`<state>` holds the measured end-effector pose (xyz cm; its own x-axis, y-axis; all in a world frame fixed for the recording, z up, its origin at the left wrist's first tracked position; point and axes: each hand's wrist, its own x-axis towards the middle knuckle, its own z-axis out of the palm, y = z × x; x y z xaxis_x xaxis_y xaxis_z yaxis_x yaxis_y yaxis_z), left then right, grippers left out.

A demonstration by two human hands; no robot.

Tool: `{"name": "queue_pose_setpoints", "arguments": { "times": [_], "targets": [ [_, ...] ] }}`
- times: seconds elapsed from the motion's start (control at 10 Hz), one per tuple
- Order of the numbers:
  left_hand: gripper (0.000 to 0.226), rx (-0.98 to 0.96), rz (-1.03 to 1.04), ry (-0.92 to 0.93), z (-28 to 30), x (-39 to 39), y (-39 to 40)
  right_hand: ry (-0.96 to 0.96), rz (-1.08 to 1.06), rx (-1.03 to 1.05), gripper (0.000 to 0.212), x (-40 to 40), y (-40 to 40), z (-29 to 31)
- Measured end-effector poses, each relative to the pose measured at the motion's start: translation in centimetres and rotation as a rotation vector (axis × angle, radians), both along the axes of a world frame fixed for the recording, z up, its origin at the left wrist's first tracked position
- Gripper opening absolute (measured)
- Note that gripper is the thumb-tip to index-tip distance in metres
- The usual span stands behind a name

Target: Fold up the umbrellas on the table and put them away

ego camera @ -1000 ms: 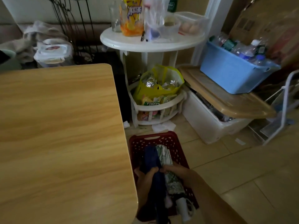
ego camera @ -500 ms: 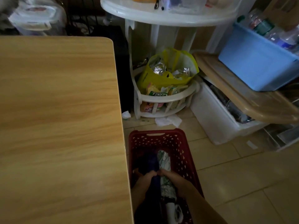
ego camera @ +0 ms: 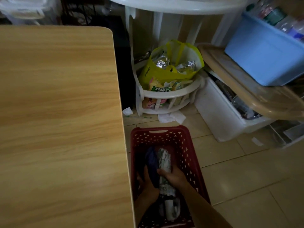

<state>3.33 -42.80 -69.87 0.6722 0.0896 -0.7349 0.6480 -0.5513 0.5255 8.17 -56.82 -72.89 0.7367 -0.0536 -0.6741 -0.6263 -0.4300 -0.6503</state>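
A red perforated basket (ego camera: 187, 145) stands on the floor to the right of the wooden table (ego camera: 57, 120). Two folded umbrellas lie lengthwise inside it: a dark blue umbrella (ego camera: 152, 163) on the left and a white patterned umbrella (ego camera: 163, 159) on the right, its white handle toward me. My left hand (ego camera: 148, 183) grips the dark blue umbrella low in the basket. Across the white patterned umbrella lies my right hand (ego camera: 174, 176), fingers curled over it. Both hands touch each other. No umbrella shows on the tabletop.
Behind the basket stands a white round shelf stand (ego camera: 164, 96) holding a yellow bag of snacks (ego camera: 171, 65). To the right are a white storage box (ego camera: 218, 116) with a beige lid and a blue tub (ego camera: 263, 53) on top. Crumpled tissue (ego camera: 171, 117) lies on the tiled floor.
The view has tilted down and closer to the basket. Both hands have sunk deeper into the basket with the dark blue umbrella, which now lies beside the white patterned one.
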Motion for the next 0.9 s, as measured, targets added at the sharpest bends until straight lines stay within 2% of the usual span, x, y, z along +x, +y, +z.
{"name": "queue_pose_setpoints", "arguments": {
  "times": [0.1,0.2,0.3,0.4,0.5,0.6,0.7,0.8,0.9],
  "targets": [
    [0.094,0.101,-0.137,-0.073,-0.3,-1.0,0.2,-0.074,0.139,-0.300,0.083,0.2,0.6,0.8],
    [0.102,0.137,-0.250,-0.158,-2.7,-1.7,0.2,-0.046,0.246,-0.465,0.088,-0.2,1.1,0.4],
    [0.105,0.055,-0.334,-0.172,-2.9,-2.1,0.3,-0.016,0.359,-0.510,0.089,-0.5,1.1,-0.4],
    [0.099,0.054,-0.442,-0.109,-3.7,-2.2,0.9,-0.110,0.403,-0.579,0.080,-0.5,1.1,-0.6],
    [0.095,0.071,-0.435,-0.108,-3.7,-2.6,1.0,-0.155,0.389,-0.677,0.077,-1.2,1.8,-0.3],
    [0.101,0.049,-0.402,-0.170,-3.6,-3.0,0.7,-0.120,0.518,-0.760,0.084,-2.1,2.2,0.3],
    [0.104,0.079,-0.381,-0.177,-2.2,-3.4,0.8,-0.079,0.518,-0.739,0.085,-2.7,1.9,1.0],
    [0.091,0.195,-0.397,-0.237,0.4,-3.7,0.2,-0.052,0.505,-0.713,0.073,-3.3,1.4,2.6],
    [0.089,0.229,-0.393,-0.316,4.7,-3.9,-0.7,-0.008,0.510,-0.675,0.058,-3.7,0.1,5.4]
  ]
}}
